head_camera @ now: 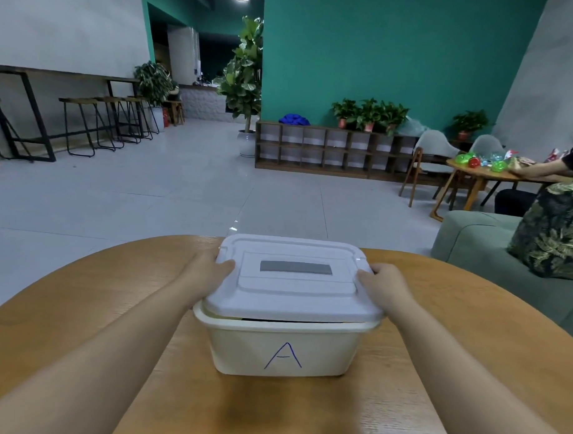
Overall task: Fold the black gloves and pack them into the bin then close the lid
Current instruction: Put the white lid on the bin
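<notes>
Lid (292,283): pale plastic, resting on top of the bin (285,350), near edge raised, dark gap visible along the front rim; not yet seated.
Bin: cream plastic, letter A on the front wall, standing near the middle of the round wooden table (80,307).
Gloves: not visible; presumably inside, cannot confirm through the gap.
Left hand (208,269): clasped on the lid's left short edge, thumb on top, fingers wrapped under the rim.
Right hand (382,283): clasped on the lid's right short edge, same hold.
Handling, lid: likely light, stiff with slight flex, smooth and somewhat slippery; best held at both short edges, then pressed down at the rim and corners.
Handling, bin: likely light, prone to sliding on the table under an uneven push.
Step in hand: aligning and lowering the lid; task judged nearly complete.
Surface: smooth wood grain, otherwise bare around the bin.
Room: teal wall, grey tiled floor, potted plants, low shelf unit (333,152), bar stools at left, sofa at right, second person seated at a far table.
</notes>
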### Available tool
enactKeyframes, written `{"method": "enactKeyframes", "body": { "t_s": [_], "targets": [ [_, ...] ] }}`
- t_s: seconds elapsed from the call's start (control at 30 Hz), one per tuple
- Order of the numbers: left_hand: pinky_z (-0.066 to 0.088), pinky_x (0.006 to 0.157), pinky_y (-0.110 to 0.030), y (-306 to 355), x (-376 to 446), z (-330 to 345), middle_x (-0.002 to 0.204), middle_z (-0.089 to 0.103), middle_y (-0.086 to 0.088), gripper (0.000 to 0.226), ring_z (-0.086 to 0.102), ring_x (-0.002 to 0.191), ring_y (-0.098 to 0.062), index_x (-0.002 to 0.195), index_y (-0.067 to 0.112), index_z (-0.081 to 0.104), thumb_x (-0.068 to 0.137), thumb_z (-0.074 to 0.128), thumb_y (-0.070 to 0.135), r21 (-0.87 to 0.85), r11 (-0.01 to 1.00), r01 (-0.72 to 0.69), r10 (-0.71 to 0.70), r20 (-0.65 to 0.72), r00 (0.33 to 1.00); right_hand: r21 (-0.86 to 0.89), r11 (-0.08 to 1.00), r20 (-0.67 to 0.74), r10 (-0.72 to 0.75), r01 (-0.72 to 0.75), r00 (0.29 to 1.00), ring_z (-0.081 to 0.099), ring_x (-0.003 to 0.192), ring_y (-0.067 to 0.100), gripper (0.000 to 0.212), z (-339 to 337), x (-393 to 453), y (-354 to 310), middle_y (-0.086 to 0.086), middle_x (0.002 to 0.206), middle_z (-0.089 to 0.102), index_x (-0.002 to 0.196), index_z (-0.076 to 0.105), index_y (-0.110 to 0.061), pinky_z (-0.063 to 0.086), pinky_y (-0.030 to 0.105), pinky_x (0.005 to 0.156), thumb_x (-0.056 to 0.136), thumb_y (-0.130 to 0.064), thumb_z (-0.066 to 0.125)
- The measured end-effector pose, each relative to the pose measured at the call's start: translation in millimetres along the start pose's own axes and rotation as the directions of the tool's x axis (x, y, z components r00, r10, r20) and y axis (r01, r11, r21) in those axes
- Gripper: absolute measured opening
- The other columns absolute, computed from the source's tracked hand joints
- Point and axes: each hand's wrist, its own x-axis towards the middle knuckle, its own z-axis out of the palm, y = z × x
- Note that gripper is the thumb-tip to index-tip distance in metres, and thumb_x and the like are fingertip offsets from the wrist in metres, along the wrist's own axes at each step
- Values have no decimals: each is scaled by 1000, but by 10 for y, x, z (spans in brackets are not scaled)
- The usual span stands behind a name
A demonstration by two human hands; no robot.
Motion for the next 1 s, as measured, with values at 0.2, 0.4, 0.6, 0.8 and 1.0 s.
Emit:
{"method": "enactKeyframes", "body": {
  "t_s": [0.2, 0.4, 0.6, 0.8, 1.0],
  "targets": [
    [33, 56, -28, -58, -70, -97, 71, 55, -5, 20, 49, 66, -22, 74, 8, 57, 89, 47, 17, -2, 999, 35, -35, 14, 999, -62, 998, 28, -5, 7, 1000, 27, 50, 16, 39, 37, -87, -22, 1, 58, 32, 56, 31, -15, 19, 29, 46, 89, -15, 50],
    [41, 70, -31, -150, -134, -68, 110, 65, -11, 26, 56, 88, -24, 110, 8, 61, 91, 50, 21, -30, 1000, -4, 3, -5, 1000, 20, 1000, 25, -10, 9, 1000, 48, 72, 18, 15, 118, -115, 42, 8, 104, 49, 78, 53, -18, 32, 24, 56, 91, -24, 50],
    [51, 56, -30, -202, -207, -153, 107, 65, -6, 69, 64, 79, -23, 131, 8, 46, 77, 71, 42, -354, 850, 391, -352, 170, 920, 379, 871, 200, 254, -313, 946, 60, 86, 24, 64, -8, -243, 3, 10, 109, 60, 137, 39, 0, 50, 32, 66, 88, -33, 63],
    [49, 60, -30, -238, -150, -130, 94, 70, -19, 52, 65, 75, -30, 101, -5, 63, 77, 72, 40, -214, 945, 249, -259, -22, 966, 168, 974, 14, 150, -150, 989, 55, 73, 23, 40, 51, -184, 31, 7, 84, 58, 99, 59, 3, 39, 29, 56, 85, -34, 64],
    [26, 47, -27, -87, -267, -41, 61, 49, -4, 38, 47, 63, -25, 73, 1, 53, 90, 55, 35, 188, 975, 119, -84, -188, 979, -86, 991, -69, 99, -104, 993, 49, 67, 22, 29, 118, -216, -42, 3, 71, 52, 93, 56, -3, 30, 27, 47, 93, -32, 54]
  ]
}}
